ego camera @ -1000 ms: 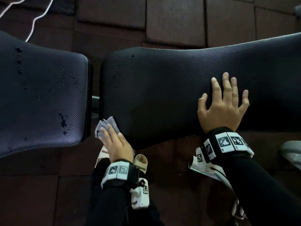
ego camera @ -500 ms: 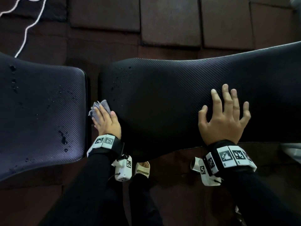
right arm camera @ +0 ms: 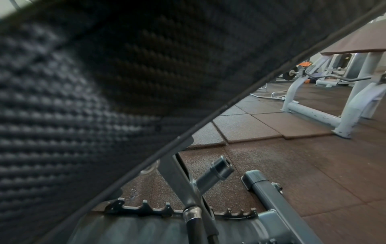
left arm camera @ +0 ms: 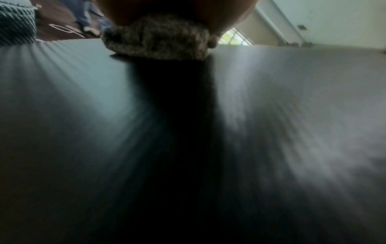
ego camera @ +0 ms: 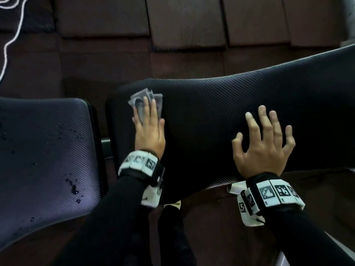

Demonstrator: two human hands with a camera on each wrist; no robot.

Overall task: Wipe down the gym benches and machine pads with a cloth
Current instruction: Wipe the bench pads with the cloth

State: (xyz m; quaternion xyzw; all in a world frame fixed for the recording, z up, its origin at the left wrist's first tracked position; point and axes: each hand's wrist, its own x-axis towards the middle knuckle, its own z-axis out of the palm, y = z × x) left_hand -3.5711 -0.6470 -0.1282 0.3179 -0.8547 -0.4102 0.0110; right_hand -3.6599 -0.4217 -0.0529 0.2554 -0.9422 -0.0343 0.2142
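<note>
The long black back pad [ego camera: 221,116] of the bench runs across the head view, with the seat pad [ego camera: 44,150] to its left, dotted with water drops. My left hand [ego camera: 148,123] lies flat with straight fingers on a crumpled grey cloth [ego camera: 141,97] and presses it onto the back pad's far left end. In the left wrist view the cloth [left arm camera: 156,41] is bunched under my palm on the blurred pad [left arm camera: 282,115]. My right hand [ego camera: 269,139] rests on the pad's near edge with fingers spread and holds nothing. The right wrist view shows only the pad's textured side [right arm camera: 83,82].
Brown rubber floor tiles [ego camera: 182,22] surround the bench. A white cord [ego camera: 11,35] lies on the floor at the far left. Under the pad are the bench's steel frame and notched adjuster [right arm camera: 208,189]. Other grey gym machines [right arm camera: 334,107] stand beyond.
My left hand has slid the cloth from the back pad's near left corner, along its left edge, up onto the far left top. The right hand has stayed in place.
</note>
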